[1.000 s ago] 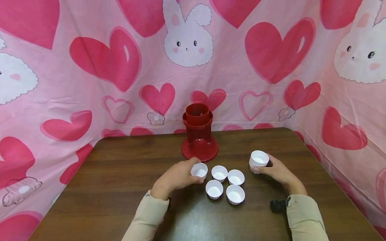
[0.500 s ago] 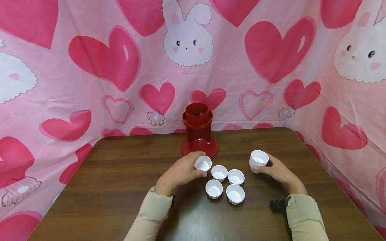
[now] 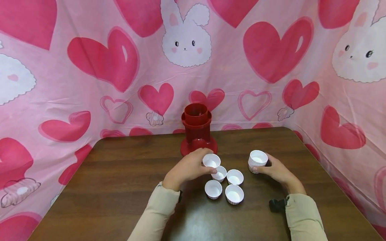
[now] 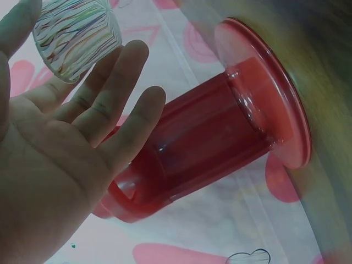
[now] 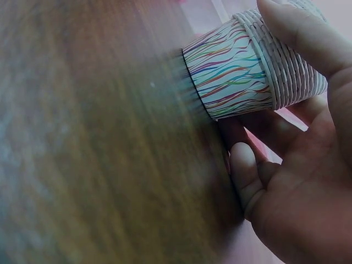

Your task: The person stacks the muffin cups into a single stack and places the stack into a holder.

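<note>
My left hand (image 3: 188,168) pinches a small white paper baking cup (image 3: 211,161) between thumb and fingers. In the left wrist view that cup (image 4: 78,34) shows wavy coloured stripes on its outside. In the head view it overlaps the back left one of several single cups (image 3: 234,194) grouped upright on the table. To the right, my right hand (image 3: 278,170) grips a nested stack of the same cups (image 3: 258,161). The right wrist view shows the stack's lowest cup (image 5: 231,69) with its base at the tabletop and several rims layered above.
A red plastic dispenser (image 3: 197,132) with a round base and open top stands at the back of the brown wooden table (image 3: 99,187). A pink cloth (image 3: 223,77) with hearts and rabbits hangs behind and around the table.
My left hand has carried its cup rightward and a little away from me, from left of the group to over its back left cup. The right hand stays on the stack.
</note>
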Available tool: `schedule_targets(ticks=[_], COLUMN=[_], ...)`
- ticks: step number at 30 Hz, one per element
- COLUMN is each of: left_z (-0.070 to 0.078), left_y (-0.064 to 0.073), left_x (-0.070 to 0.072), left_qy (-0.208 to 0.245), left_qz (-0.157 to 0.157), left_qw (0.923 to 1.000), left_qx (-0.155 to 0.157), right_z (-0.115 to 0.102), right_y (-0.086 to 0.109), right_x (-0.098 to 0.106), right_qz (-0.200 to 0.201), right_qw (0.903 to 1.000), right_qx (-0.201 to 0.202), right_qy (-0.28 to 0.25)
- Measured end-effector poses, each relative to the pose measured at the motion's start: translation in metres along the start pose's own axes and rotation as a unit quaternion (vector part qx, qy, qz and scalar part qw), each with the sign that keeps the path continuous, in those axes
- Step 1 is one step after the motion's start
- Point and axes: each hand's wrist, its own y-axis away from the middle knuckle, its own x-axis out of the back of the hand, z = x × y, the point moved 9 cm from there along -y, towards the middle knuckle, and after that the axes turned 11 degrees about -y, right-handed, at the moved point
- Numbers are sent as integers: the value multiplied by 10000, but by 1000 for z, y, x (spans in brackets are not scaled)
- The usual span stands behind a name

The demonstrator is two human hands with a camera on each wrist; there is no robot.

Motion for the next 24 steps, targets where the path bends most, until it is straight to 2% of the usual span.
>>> schedule_targets(ticks=[5,12,16,24], left_z=[4,19,28,44], left_y=[-7,-19,-28,-49], left_x=[-1,-1,-2,-4], left_qy=[-178,-363,-230,234], left_qz=[-26,-3,-13,-69], left_qw=[9998,9991,9993,9988], left_qx=[-20,-238,-297,-428], right_z=[0,1,1,-6], right_y=[0,0,0,-2], right_x=[-1,0,-1,1], right_qz=[-46,-40,-42,-8], right_qw=[10000,10000,10000,9989], right_qx=[22,-33,27,467], right_qy=[-9,-12,-15,-7])
